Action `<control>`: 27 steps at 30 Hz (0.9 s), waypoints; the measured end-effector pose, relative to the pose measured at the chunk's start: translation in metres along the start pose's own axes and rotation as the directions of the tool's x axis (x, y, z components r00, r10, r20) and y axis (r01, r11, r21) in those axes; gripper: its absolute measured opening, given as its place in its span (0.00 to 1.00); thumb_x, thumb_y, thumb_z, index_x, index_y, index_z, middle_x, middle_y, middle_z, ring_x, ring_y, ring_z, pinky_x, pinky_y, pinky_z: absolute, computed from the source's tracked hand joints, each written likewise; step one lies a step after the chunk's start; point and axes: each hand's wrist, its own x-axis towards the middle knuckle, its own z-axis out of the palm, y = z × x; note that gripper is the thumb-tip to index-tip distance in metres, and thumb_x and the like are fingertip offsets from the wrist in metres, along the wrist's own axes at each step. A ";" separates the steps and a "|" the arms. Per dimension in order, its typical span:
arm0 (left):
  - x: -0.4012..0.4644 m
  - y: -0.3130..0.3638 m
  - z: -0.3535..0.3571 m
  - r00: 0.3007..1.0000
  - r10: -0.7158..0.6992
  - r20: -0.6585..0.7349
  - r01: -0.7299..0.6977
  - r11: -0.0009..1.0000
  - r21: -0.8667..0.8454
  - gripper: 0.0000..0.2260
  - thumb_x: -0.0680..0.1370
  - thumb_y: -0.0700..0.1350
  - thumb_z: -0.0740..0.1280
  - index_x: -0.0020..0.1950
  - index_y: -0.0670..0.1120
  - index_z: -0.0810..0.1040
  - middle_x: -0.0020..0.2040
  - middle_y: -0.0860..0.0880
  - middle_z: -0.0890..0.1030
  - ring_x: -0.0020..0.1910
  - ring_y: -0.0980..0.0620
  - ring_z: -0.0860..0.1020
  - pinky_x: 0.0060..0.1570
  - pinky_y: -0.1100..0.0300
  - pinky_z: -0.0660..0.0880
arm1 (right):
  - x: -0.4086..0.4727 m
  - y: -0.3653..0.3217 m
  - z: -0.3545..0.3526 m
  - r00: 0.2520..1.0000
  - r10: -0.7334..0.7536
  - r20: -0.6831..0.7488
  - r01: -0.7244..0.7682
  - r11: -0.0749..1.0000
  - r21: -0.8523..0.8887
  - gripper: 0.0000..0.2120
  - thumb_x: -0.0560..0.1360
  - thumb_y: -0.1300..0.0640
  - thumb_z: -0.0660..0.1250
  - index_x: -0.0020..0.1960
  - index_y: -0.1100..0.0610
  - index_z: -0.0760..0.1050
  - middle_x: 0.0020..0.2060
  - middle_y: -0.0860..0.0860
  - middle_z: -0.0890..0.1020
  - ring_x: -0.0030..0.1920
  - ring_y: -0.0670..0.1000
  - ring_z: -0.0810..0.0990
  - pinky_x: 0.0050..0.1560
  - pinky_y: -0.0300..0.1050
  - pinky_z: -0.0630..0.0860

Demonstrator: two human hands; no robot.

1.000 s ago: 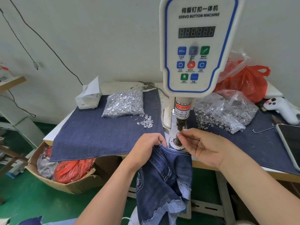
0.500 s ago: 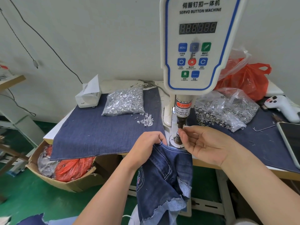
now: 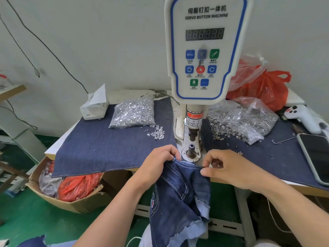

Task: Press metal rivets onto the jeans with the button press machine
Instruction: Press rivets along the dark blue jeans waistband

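Your left hand [image 3: 156, 163] curls its fingers over the top edge of the dark blue denim jeans with pale stitching [image 3: 179, 189], gripping the cloth just left of centre frame. Your right hand [image 3: 229, 168] pinches the same edge between thumb and forefinger, the other fingers loosely bent; whether a rivet sits in that pinch cannot be told. Between your hands the waist edge lies stretched just in front of the spring-wrapped metal lower die [image 3: 191, 150] of the white and blue servo button machine [image 3: 204, 50], not yet over it. The rest of the garment hangs off the table edge toward the bottom of the frame, frayed hem lowest.

The denim is soft and limp, light enough for fingertips, but thick at the seams; judge that it will sag and fold unless you keep it taut. Hold it close on either side of the rivet spot, fingers clear of the plunger [image 3: 193, 134] above.

Left of the machine, a clear plastic bag of silvery rivet tacks [image 3: 132, 113] lies on the blue denim table cover [image 3: 99, 150], a few spilled beside it. Right of it lies a clear bag of ring-shaped metal caps [image 3: 243, 122]. A dark phone [image 3: 315, 155] rests at the right edge.
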 end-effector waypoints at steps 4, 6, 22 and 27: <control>0.000 -0.007 -0.008 0.989 0.074 -0.131 -0.034 0.959 0.283 0.13 0.79 0.43 0.61 0.47 0.57 0.83 0.48 0.60 0.83 0.52 0.60 0.79 0.53 0.67 0.72 | 0.002 0.008 0.000 1.000 -0.019 0.021 0.013 0.971 0.240 0.03 0.78 0.50 0.73 0.46 0.47 0.81 0.45 0.53 0.84 0.43 0.51 0.79 0.51 0.46 0.75; 0.009 -0.014 -0.020 0.902 0.160 -0.400 0.046 0.887 0.459 0.10 0.82 0.41 0.64 0.50 0.57 0.80 0.49 0.59 0.82 0.52 0.57 0.78 0.49 0.65 0.71 | 0.004 0.011 0.002 0.999 0.007 0.041 -0.020 0.946 0.323 0.05 0.79 0.53 0.72 0.44 0.48 0.80 0.41 0.50 0.84 0.39 0.47 0.78 0.44 0.40 0.75; 0.068 -0.034 -0.062 0.741 0.043 -0.670 0.459 0.695 0.553 0.05 0.82 0.52 0.70 0.56 0.56 0.85 0.53 0.55 0.86 0.56 0.44 0.82 0.47 0.54 0.73 | 0.013 0.025 0.007 0.999 0.008 -0.047 0.003 0.974 0.227 0.07 0.76 0.55 0.76 0.42 0.46 0.80 0.34 0.45 0.83 0.35 0.41 0.76 0.39 0.32 0.72; 0.061 -0.027 -0.060 0.727 0.075 -0.683 0.421 0.737 0.528 0.06 0.83 0.51 0.70 0.55 0.55 0.86 0.51 0.54 0.86 0.55 0.45 0.82 0.47 0.55 0.70 | 0.015 0.027 0.007 0.999 0.017 -0.042 -0.007 0.972 0.234 0.06 0.76 0.54 0.76 0.42 0.47 0.80 0.34 0.46 0.82 0.34 0.43 0.75 0.38 0.36 0.71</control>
